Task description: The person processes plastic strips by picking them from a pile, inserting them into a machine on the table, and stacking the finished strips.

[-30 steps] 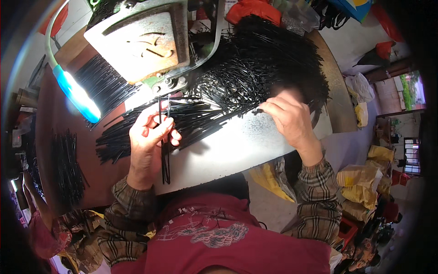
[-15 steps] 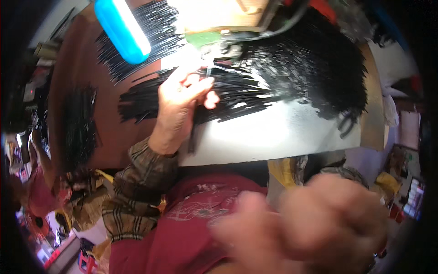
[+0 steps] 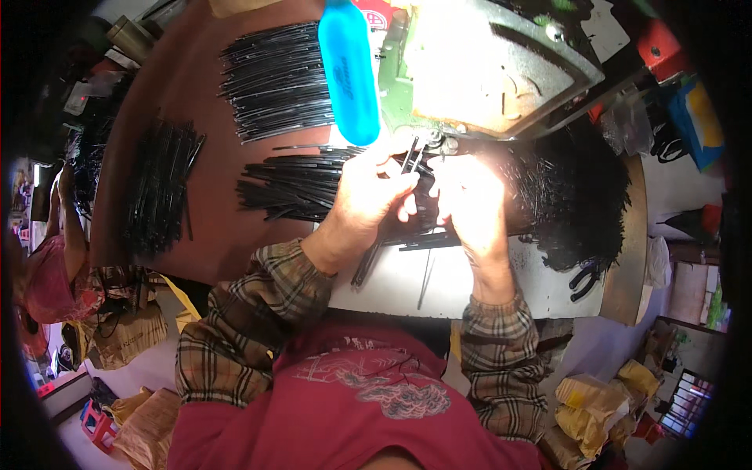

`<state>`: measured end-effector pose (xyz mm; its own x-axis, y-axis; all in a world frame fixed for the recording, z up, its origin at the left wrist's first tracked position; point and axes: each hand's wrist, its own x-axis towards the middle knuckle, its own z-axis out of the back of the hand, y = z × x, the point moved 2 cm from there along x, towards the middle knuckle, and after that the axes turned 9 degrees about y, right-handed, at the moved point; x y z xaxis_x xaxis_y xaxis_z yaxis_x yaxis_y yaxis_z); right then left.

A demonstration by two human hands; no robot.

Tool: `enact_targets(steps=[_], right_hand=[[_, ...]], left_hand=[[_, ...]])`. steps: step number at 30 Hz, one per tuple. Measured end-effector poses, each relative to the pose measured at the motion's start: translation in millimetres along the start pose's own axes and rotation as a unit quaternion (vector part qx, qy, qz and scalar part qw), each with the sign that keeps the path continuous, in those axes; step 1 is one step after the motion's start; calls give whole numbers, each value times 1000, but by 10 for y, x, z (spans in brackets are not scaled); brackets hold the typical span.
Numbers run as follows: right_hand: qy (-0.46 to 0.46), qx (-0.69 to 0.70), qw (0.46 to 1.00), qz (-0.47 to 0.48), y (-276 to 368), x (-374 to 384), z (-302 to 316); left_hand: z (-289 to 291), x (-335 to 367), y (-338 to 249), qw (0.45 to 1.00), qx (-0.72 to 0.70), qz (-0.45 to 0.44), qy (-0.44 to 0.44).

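My left hand [image 3: 362, 196] is closed around a few thin black strips [image 3: 366, 262], whose upper ends stick out by a small metal part of the machine [image 3: 431, 138]. Close beside it, my right hand [image 3: 476, 200] has its fingers curled and pressed together at the same spot; glare hides what they pinch. Under and left of the hands lies a loose bundle of black strips [image 3: 290, 184]. A large heap of black strips [image 3: 564, 188] spreads out to the right of my right hand.
A blue lamp [image 3: 348, 74] hangs over the table beside the machine's green body [image 3: 397, 98]. More strip bundles [image 3: 274, 78] lie on the brown tabletop [image 3: 211, 157]. Black-handled pliers [image 3: 583, 282] rest near the right edge. Another person [image 3: 59, 266] is at far left.
My right hand, blurred low in front before, has come up to the machine beside my left hand. The left hand still holds strips. The view has shifted.
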<state>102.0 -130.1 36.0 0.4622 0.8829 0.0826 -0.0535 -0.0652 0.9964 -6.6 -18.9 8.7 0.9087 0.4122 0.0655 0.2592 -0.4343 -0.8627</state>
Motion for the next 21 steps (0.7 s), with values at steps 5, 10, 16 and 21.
enact_targets(steps=[5, 10, 16, 21], right_hand=[[-50, -17, 998, -37, -214, 132, -110], [-55, 44, 997, -22, -250, 135, -120], [-46, 47, 998, 2, -249, 141, -117], [-37, 79, 996, 22, -273, 156, -117]], left_hand=[[-8, 15, -18, 1000, 2, 6, -6], [-4, 28, -10, 1000, 18, 17, 9], [-33, 8, -13, 1000, 25, 10, 7], [-94, 15, -55, 1000, 23, 17, -8]])
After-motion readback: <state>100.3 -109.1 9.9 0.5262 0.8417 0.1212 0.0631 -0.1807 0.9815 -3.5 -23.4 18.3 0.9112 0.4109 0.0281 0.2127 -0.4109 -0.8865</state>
